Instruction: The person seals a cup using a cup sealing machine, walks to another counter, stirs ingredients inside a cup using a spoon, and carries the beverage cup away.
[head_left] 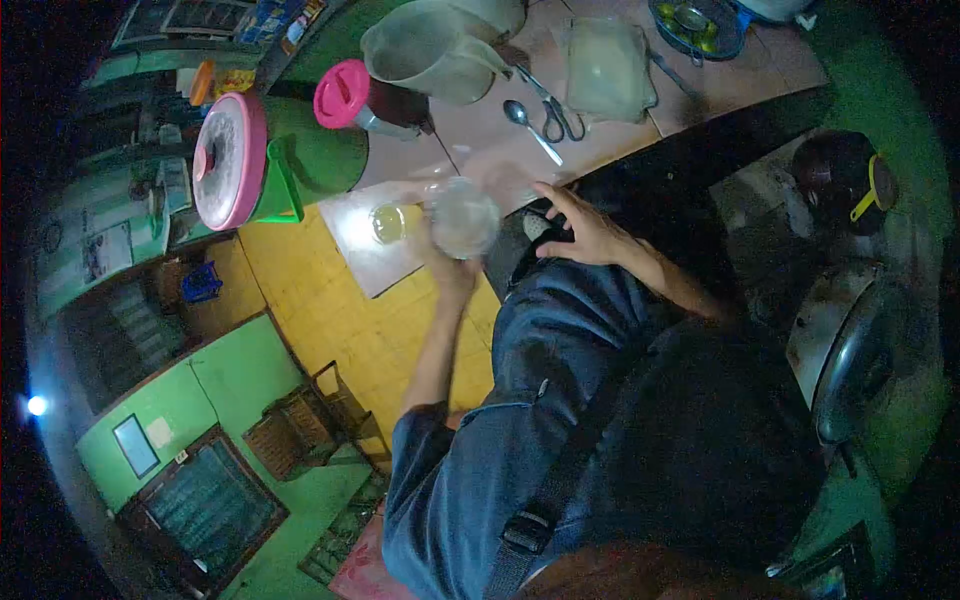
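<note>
My left hand (440,255) is wrapped round a clear, round container (465,220), smeared by motion, held above the front of the tiled counter (355,265). Whether anything is inside it I cannot tell. My right hand (590,235) is apart from the container, fingers spread, nothing in it. Beside the left hand, a small glass with yellowish liquid (388,224) stands on the counter's corner. Further back lie a metal spoon (530,130) and scissors with dark handles (560,120).
Behind are a translucent pitcher (425,60), a pink-lidded jug (345,95), a flat clear box (607,70) and a blue colander with green fruits (700,30). A green bucket with a pink-rimmed lid (235,160) stands left. Pots (835,330) are at right.
</note>
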